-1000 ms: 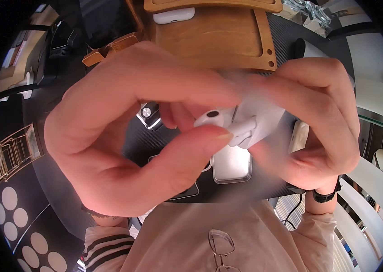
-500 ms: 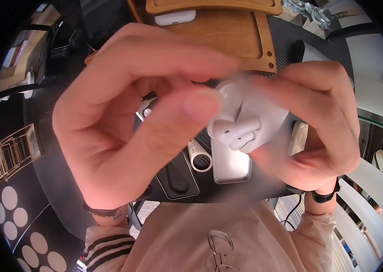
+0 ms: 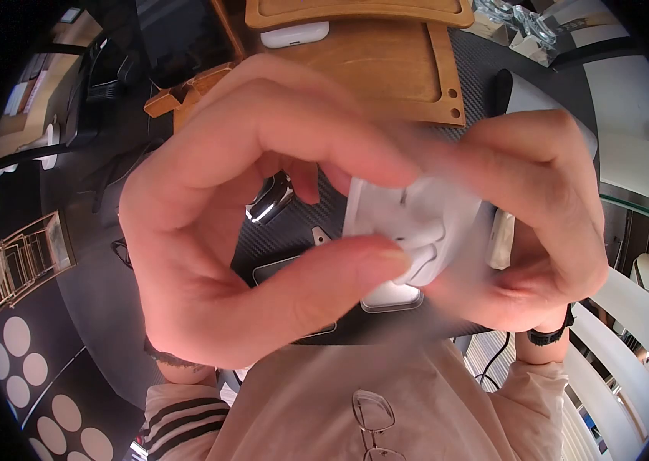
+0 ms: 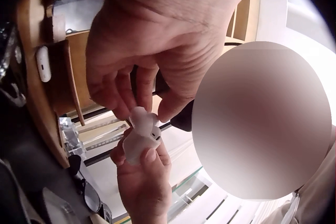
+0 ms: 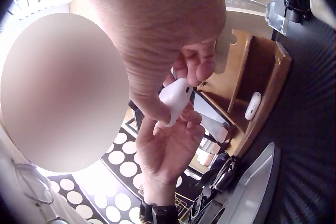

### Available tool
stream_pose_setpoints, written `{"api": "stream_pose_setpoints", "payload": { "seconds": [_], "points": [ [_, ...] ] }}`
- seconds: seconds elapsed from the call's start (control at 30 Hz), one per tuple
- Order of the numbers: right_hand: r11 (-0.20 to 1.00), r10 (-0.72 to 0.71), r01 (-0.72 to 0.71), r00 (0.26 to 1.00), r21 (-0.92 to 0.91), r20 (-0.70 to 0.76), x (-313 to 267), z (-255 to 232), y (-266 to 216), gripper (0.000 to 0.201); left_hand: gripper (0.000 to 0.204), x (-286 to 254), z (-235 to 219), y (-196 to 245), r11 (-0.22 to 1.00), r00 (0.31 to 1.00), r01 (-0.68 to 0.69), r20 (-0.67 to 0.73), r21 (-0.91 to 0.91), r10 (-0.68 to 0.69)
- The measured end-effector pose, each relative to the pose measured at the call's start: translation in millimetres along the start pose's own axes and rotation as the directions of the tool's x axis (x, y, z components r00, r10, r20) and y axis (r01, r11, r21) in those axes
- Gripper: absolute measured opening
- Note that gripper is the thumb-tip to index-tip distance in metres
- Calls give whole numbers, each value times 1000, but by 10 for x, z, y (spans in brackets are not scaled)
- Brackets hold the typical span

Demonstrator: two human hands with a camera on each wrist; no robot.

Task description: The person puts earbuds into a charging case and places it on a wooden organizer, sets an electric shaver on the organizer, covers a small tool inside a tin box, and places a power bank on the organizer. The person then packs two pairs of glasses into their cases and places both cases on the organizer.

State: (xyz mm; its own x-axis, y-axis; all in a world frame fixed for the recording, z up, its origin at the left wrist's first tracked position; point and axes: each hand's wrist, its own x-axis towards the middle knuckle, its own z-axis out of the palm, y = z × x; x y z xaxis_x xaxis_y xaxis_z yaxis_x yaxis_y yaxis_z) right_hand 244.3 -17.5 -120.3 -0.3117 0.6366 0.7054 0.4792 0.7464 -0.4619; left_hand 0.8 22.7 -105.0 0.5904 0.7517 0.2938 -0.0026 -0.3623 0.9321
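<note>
A white earbud case (image 3: 451,203) with its lid raised is held up close to the head camera. My right hand (image 3: 551,200) grips the case body, its outline partly blurred. Stems of the earbuds (image 3: 426,244) show inside, and one earbud (image 4: 156,133) sits at the case mouth in the left wrist view. My left hand (image 3: 178,261) has thumb and index finger on either side of the raised lid (image 4: 139,116). The case's smooth outer back (image 5: 177,98) shows in the right wrist view.
Behind the hands stands a wooden organizer (image 3: 386,69) bearing another white case (image 3: 294,34). Below lie a small metal tray (image 3: 392,298) and a shiny black-and-silver object (image 3: 269,201). A gold wire rack (image 3: 29,253) stands left. Eyeglasses (image 3: 373,411) hang on the shirt.
My left hand drew back from the case, uncovering both earbuds, then returned to its lid edge. The case tilted and shifted slightly downward; my right hand kept its grip.
</note>
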Motion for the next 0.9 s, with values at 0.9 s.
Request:
{"api": "stream_pose_setpoints", "payload": {
  "seconds": [0.9],
  "points": [
    [997, 72, -72, 997, 21, 20, -44, -44, -23, 49, 18, 4, 192, 197, 924, 938, 38, -304, -380, -164]
  ]
}}
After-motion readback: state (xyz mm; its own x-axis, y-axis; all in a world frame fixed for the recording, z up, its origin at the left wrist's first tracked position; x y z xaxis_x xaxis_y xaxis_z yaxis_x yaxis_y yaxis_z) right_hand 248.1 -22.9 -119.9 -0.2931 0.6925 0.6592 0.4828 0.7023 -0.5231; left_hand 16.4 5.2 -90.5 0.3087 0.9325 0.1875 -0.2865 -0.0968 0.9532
